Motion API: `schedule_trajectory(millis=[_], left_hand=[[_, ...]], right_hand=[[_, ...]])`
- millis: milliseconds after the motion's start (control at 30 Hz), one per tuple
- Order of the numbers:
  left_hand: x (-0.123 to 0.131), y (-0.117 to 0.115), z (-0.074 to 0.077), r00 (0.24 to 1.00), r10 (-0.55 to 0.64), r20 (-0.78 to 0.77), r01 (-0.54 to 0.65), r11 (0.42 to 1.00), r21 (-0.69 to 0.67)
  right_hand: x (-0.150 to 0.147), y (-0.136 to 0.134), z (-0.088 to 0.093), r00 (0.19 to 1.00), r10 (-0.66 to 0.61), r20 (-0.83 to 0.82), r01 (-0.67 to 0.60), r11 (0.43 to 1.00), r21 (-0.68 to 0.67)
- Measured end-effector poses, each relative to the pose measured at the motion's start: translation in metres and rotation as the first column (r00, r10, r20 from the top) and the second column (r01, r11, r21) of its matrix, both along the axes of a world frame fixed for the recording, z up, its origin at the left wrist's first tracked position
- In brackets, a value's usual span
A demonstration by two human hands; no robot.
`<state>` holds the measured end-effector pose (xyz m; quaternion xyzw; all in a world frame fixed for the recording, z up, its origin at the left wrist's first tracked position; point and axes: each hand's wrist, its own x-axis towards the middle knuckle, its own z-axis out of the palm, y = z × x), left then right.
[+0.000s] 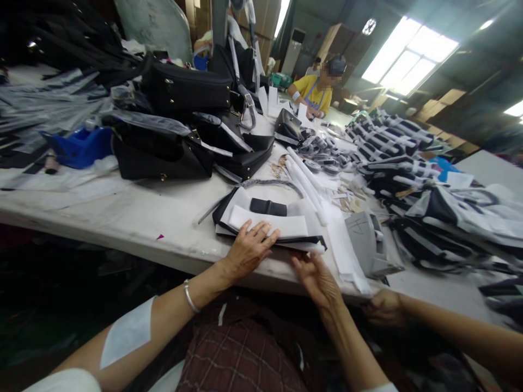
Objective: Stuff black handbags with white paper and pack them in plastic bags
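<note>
While the bag point(222, 211) lies on its side at the near edge of the bench point(175, 215), the left hand point(253, 247) rests palm down on it, fingers slightly spread over the white strip point(281, 225) along its near side. The right hand point(312, 272) is turned up at the bag's near right corner, fingers partly curled by the rim; whether they pinch it I cannot tell. As for how far the work has come, a white sheet point(304, 212) is laid over the bag, the strip lies on that, and the handle point(281, 184), arching toward the far edge, looks wrapped in film. What seems left is around the black piece point(268, 207), which lies uncovered on the sheet, and at the near right corner, where white lining pokes out and does not look settled. Whether anything is packed inside is hidden. Farther left on the bench sits a heap of black bags point(186, 90); toward the right edge are long white rolls point(304, 179), a grey dispenser point(363, 242) and a pile of wrapped bags point(445, 228). A co-worker's hand point(384, 307) is at the near edge, right of the dispenser's base.
</note>
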<state>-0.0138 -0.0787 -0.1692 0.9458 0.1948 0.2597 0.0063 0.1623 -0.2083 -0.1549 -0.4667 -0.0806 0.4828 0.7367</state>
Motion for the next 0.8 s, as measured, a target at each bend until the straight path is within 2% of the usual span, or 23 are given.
schedule_trajectory(millis=[133, 233, 333, 433, 567, 667, 800], left_hand=[[0.001, 0.000, 0.000, 0.998, 0.019, 0.062, -0.018, 0.999, -0.029], [0.004, -0.003, 0.001, 0.994, 0.061, 0.093, -0.057, 0.997, -0.046], [0.009, -0.007, 0.000, 0.993, 0.091, 0.077, -0.089, 0.996, -0.029], [0.012, -0.009, -0.003, 0.993, 0.105, 0.059, -0.107, 0.994, 0.034], [0.012, -0.009, -0.008, 0.995, 0.087, 0.054, -0.093, 0.986, 0.138], [0.010, -0.009, -0.009, 0.995, 0.089, 0.039, -0.095, 0.979, 0.181], [0.008, -0.009, -0.010, 0.996, 0.088, 0.035, -0.093, 0.978, 0.187]], right_hand=[[-0.014, 0.009, -0.016, 0.988, -0.138, 0.071, 0.140, 0.990, -0.020], [-0.017, 0.016, -0.020, 0.978, -0.171, 0.119, 0.171, 0.985, 0.007], [-0.021, 0.024, -0.020, 0.978, -0.194, 0.083, 0.194, 0.981, 0.008], [-0.027, 0.032, -0.020, 0.960, -0.278, 0.036, 0.280, 0.959, -0.044], [-0.032, 0.037, -0.016, 0.935, -0.352, -0.043, 0.343, 0.929, -0.142], [-0.032, 0.033, -0.008, 0.936, -0.335, -0.105, 0.309, 0.929, -0.205], [-0.037, 0.026, 0.007, 0.948, -0.294, -0.123, 0.266, 0.943, -0.202]])
